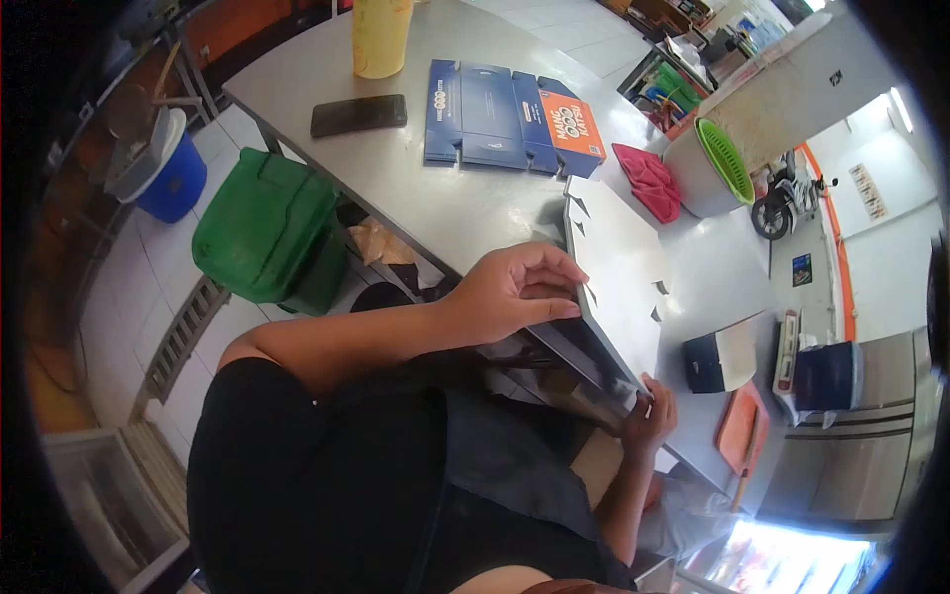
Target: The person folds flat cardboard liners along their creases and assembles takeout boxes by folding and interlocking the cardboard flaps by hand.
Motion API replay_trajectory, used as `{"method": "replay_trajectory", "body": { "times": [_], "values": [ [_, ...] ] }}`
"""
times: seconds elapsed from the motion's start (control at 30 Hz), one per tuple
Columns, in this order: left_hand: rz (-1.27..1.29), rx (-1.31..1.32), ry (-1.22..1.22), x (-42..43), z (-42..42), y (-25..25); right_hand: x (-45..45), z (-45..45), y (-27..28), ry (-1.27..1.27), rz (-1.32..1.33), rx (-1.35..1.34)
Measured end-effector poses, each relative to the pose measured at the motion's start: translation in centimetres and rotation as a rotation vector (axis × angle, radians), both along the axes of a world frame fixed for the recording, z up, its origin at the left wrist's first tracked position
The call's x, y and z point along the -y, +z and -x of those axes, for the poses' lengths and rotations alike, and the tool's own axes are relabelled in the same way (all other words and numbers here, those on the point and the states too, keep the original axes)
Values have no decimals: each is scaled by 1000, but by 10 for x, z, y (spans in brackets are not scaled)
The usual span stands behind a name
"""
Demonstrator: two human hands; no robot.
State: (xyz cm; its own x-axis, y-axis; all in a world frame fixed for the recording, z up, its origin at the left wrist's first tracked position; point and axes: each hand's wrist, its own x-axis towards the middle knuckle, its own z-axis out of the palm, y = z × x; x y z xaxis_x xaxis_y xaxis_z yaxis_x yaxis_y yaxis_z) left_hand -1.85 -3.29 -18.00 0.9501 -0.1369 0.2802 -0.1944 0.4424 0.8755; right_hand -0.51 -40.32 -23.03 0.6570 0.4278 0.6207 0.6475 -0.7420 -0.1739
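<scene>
A cardboard box blank [618, 267], white side up with small cut slots and a folded-up edge, is tilted over the table's near edge. My left hand [520, 289] is at its left long edge, thumb and fingers closed on the rim. My right hand [648, 418] grips the lower corner, its fingertips over the edge and part of the hand hidden. Beyond it, a flat blue and orange printed box blank [510, 117] lies on the steel table [426, 208].
A black phone [358, 116] and a yellow container [381, 40] stand left. Right are a red cloth [648, 181], white bin with green basket [708, 173], folded box [719, 356] and orange board [740, 428]. A green bin [265, 228] stands on the floor.
</scene>
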Motion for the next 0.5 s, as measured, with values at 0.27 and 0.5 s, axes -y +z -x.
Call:
{"method": "replay_trajectory", "body": {
  "times": [0.27,0.5],
  "values": [
    [-436,435,262,-7,-1,-9,-2,12,7,-18,2,-56],
    [-639,182,194,-59,-6,-62,-18,27,5,40,197,-20]
  ]
}}
